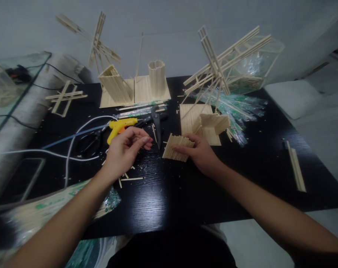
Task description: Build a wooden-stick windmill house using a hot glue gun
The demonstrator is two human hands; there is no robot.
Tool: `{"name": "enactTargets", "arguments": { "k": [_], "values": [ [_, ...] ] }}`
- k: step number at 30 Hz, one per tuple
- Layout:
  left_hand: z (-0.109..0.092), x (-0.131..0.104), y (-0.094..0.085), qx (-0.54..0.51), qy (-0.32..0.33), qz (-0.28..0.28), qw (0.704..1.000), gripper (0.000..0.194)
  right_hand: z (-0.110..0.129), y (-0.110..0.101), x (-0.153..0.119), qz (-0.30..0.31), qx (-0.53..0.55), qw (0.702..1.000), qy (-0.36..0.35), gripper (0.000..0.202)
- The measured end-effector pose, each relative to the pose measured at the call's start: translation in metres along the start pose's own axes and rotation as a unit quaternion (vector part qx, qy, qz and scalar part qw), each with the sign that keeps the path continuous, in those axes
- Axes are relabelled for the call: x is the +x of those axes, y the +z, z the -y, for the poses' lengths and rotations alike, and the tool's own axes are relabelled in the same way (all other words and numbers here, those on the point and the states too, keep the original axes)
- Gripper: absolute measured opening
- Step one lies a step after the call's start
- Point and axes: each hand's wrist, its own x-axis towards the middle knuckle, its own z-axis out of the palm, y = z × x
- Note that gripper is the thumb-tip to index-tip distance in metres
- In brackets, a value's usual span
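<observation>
My right hand [198, 150] grips a small panel [177, 147] of thin wooden sticks laid side by side, thumb on top, held tilted over the table. To its left is my left hand [131, 147], its fingers curled in towards the thumb; whatever they pinch, if anything, is too small to make out. A yellow glue gun [120, 128] lies just behind the left hand. Between the hands and a little beyond lie dark-handled pliers or cutters [156, 124]. Behind the right hand, a stick-built walled piece [213, 124] stands on a flat stick base [189, 115].
At the back stand a slanted stick tower [115, 85] and a round one [157, 79]. Windmill-like stick frames [217, 70] rise at back right. Plastic packets [233, 108] lie beneath. Black scissors [90, 143], a white cable [70, 149] and a stick bag [54, 204] occupy the left.
</observation>
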Motion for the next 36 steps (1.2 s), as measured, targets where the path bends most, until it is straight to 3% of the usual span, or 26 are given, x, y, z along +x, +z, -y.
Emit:
{"name": "enactTargets", "arguments": {
  "k": [14,19,24,28,32,36],
  "values": [
    [-0.004,-0.004,0.001,-0.005,0.007,0.015,1.0,0.011,0.003,0.003,-0.003,0.023,-0.008,1.0,0.012,0.036],
    [-0.002,-0.006,-0.002,0.014,0.028,0.026,0.999,0.02,0.004,0.004,-0.004,0.029,-0.012,0.999,0.016,0.036],
    [0.003,-0.008,-0.003,0.104,0.038,0.052,0.993,0.039,0.005,0.004,-0.005,0.055,-0.012,0.998,0.028,0.035],
    [0.007,-0.006,-0.001,0.113,0.056,0.058,0.99,0.016,0.007,0.005,-0.006,0.07,-0.012,0.997,0.031,0.035],
    [0.003,-0.003,0.0,0.142,0.101,0.083,0.981,0.019,0.009,0.005,-0.007,0.071,-0.018,0.997,0.031,0.036],
    [0.0,-0.004,0.001,0.158,0.1,0.149,0.971,0.02,0.009,0.006,-0.007,0.064,-0.045,0.997,0.012,0.037]
  ]
}}
